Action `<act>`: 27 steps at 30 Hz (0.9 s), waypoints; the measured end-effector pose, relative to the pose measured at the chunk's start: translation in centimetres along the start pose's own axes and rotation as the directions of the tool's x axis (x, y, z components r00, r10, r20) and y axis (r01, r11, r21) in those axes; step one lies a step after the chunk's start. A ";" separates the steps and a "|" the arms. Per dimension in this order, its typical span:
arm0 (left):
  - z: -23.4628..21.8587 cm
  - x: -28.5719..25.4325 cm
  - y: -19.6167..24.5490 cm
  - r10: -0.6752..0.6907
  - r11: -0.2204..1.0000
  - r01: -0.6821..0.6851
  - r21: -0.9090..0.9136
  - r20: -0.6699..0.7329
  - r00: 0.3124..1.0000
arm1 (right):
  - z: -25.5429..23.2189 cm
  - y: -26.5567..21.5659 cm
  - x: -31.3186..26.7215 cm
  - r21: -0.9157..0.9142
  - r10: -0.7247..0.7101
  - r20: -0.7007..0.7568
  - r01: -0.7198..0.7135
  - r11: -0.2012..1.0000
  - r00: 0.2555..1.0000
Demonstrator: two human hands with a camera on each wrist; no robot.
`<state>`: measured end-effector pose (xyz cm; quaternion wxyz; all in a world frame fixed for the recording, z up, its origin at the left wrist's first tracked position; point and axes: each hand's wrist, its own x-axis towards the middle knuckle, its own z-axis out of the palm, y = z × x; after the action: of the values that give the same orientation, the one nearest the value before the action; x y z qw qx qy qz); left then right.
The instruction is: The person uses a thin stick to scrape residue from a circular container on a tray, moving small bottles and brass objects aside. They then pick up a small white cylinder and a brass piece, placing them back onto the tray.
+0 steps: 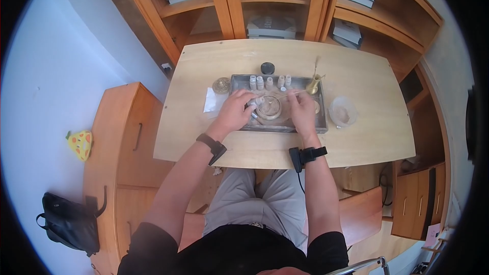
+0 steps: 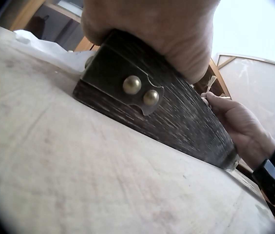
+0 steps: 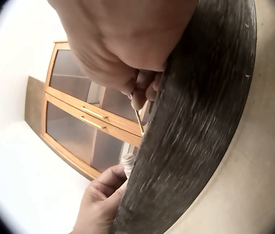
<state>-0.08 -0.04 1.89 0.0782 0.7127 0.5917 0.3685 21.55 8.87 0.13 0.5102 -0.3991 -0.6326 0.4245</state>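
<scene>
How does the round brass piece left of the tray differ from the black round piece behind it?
The brass disc is golden, wider and patterned; the black cap is dark, smaller and plain. The brass disc sits off the left end of the tray, the black cap beyond its far edge. Both rest untouched on the table.

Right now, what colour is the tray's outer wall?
Dark brown-black wood grain with two brass studs; the tray shows best in the left wrist view.
</scene>
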 end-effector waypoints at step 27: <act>0.2 0.0 -0.1 -0.008 1.000 0.008 0.004 -0.013 1.000 | -0.2 -0.2 0.2 0.168 0.164 0.127 -0.184 0.969 0.978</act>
<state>-0.06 0.04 1.70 0.0744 0.7081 0.5956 0.3718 21.71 9.03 0.41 0.4685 -0.3814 -0.5821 0.5443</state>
